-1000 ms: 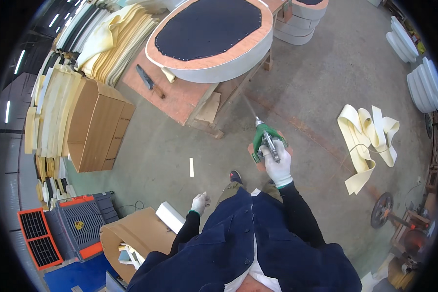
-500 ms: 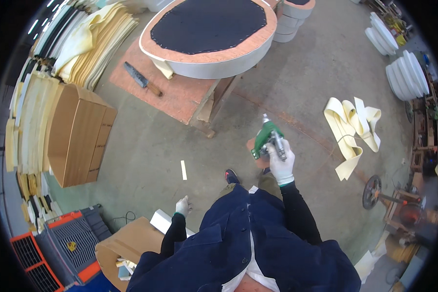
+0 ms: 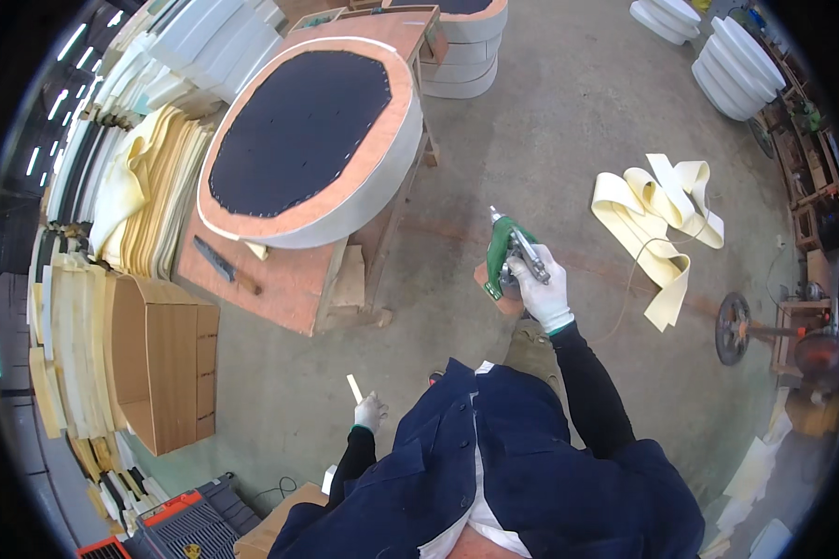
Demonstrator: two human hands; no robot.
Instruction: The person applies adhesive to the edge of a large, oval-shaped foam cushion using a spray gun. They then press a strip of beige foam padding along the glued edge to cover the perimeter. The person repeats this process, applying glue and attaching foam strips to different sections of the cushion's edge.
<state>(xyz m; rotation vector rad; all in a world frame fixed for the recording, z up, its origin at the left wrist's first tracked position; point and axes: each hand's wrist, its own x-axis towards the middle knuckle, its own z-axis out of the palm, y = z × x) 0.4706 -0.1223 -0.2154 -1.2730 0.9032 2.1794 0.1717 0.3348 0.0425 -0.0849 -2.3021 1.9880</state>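
Note:
My right hand (image 3: 544, 291), in a white glove, grips a green spray gun (image 3: 503, 252) with a silver nozzle, held out ahead of my body. A reddish-brown patch shows just behind the gun. My left hand (image 3: 370, 411), also gloved, hangs low at my left side with its fingers curled in, and I see nothing held in it. A narrow pale strip (image 3: 354, 388) shows right beside its fingertips, seemingly on the floor beyond. An oval padded piece (image 3: 396, 149), with a wooden face, black fabric centre and white side, lies on the workbench (image 3: 294, 312) ahead left.
A knife (image 3: 216, 261) lies on the bench. An open cardboard box (image 3: 205, 373) and stacked foam sheets (image 3: 158, 196) line the left. Cream foam strips (image 3: 662, 270) and a thin hose lie on the floor at right. White rounded pieces (image 3: 732, 70) are stacked far right.
My view has swung and moved forward; the bench and oval piece appear lower and further left. My right hand still holds the spray gun. The pale strip now appears beside my left hand.

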